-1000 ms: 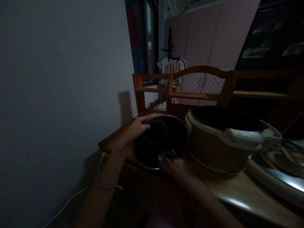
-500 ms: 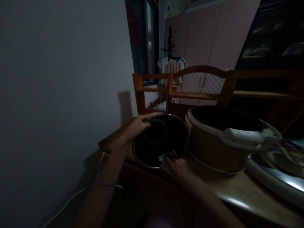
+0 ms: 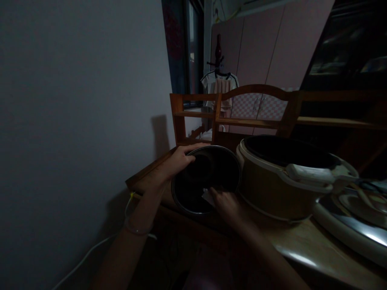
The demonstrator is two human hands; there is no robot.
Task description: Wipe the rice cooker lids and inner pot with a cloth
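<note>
A dark round inner pot [image 3: 193, 181] leans tilted on the table, its open mouth toward me. My left hand [image 3: 180, 161] grips its upper left rim, thumb inside and fingers over the outer edge. In my right hand [image 3: 225, 203] is a crumpled white tissue [image 3: 208, 196], held inside the pot near its lower right wall. The fingertips of that hand are partly lost in the dark. Just right of the pot stands the rice cooker body [image 3: 269, 189], open at the top, with a pale handle on its front.
A cooker lid [image 3: 356, 217] with a shiny metal face lies at the right on the wooden table [image 3: 299, 245]. Behind runs a wooden shelf rail [image 3: 254, 121]. A plain wall [image 3: 90, 100] stands at the left, with a white cable [image 3: 90, 251] hanging below.
My right hand has moved slightly up and deeper into the pot with the tissue, away from the lower rim. My left hand keeps its hold on the rim.
</note>
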